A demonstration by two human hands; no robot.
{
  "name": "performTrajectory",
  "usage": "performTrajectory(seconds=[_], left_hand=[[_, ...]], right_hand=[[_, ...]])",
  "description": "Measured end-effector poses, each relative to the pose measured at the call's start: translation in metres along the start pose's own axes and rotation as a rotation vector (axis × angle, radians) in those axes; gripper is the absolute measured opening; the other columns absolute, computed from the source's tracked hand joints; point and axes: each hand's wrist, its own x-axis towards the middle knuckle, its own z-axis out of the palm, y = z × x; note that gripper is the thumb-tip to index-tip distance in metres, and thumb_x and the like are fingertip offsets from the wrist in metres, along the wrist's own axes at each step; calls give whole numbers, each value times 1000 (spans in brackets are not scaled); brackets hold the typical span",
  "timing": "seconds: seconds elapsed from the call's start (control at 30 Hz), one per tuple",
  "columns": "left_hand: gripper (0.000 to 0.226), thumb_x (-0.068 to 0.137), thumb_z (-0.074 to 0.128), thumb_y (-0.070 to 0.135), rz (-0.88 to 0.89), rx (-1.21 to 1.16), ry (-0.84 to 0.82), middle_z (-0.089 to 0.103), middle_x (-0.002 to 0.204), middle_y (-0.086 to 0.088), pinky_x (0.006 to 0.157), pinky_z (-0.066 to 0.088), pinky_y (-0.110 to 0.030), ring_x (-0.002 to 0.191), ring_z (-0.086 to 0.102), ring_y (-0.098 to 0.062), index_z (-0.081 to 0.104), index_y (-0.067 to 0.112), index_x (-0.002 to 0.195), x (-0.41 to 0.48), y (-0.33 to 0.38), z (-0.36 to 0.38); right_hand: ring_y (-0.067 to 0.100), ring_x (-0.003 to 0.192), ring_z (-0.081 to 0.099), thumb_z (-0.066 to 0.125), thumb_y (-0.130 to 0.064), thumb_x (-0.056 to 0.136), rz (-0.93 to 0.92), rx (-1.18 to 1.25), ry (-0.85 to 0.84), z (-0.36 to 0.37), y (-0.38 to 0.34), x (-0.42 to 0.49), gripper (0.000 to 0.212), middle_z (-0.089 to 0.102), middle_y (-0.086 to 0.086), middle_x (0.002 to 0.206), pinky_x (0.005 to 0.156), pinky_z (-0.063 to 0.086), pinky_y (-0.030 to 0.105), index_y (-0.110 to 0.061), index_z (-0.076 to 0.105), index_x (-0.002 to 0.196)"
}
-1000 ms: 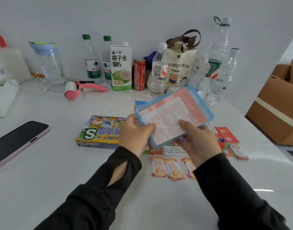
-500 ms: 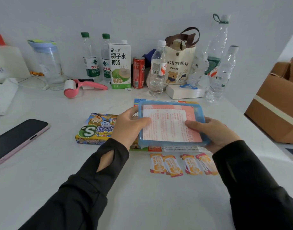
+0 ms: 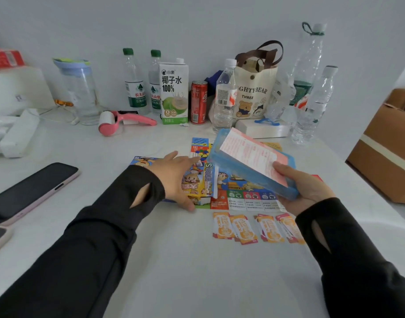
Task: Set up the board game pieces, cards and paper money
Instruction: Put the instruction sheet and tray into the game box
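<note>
On the white table [image 3: 174,271], one game board [image 3: 249,198] lay flat. Five clear plastic bottles [image 3: 224,99] stood well behind the board. One colourful game box [image 3: 197,177] rested over the board's left edge, and your left hand [image 3: 174,175] lay palm-down on it, fingers straight and slightly spread. Your right hand [image 3: 304,189] held one blue tray [image 3: 238,171] tilted above the board's right part, fingers curled beneath, thumb pressing one pink-and-white printed sheet [image 3: 249,154] onto it. Four orange cards [image 3: 244,229] lay in a row just in front of the board, some overlapping.
</note>
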Motion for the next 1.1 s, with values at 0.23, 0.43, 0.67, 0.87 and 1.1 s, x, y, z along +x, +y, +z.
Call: performTrajectory(seconds=[0.23,0.43,0.67,0.87,1.1], left_hand=[[103,60,75,61,10,208,-54,39,135,1,102,34,-41,124,39,-21,21,32,142,13,6,-17],[83,76,66,50,5,-55,-131,36,143,1,100,32,-27,125,41,-18,22,33,144,11,6,-36],[44,89,53,43,37,-107,110,57,121,1,83,35,-24,99,50,-16,52,20,127,10,2,-58],[30,97,44,22,59,-147,309,60,116,-2,78,36,-26,96,53,-18,53,21,126,9,3,-70],[35,97,42,25,60,-63,324,51,135,-1,96,33,-26,121,47,-19,50,22,131,14,2,-56]], right_hand=[[16,66,68,64,-12,84,55,29,-3,3,7,3,18,69,8,92,49,56,24,-9,57,101],[14,65,68,62,-15,86,26,74,6,5,4,0,19,68,7,94,43,52,19,-11,57,104],[13,53,68,60,-16,88,6,130,-13,6,4,-4,20,72,6,76,40,50,19,-11,57,107],[12,56,68,59,-17,88,-50,165,-23,7,5,-1,33,72,5,79,41,50,19,-11,54,121],[13,58,69,59,-17,88,-69,182,-20,8,6,2,37,72,5,80,40,49,19,-12,52,125]])
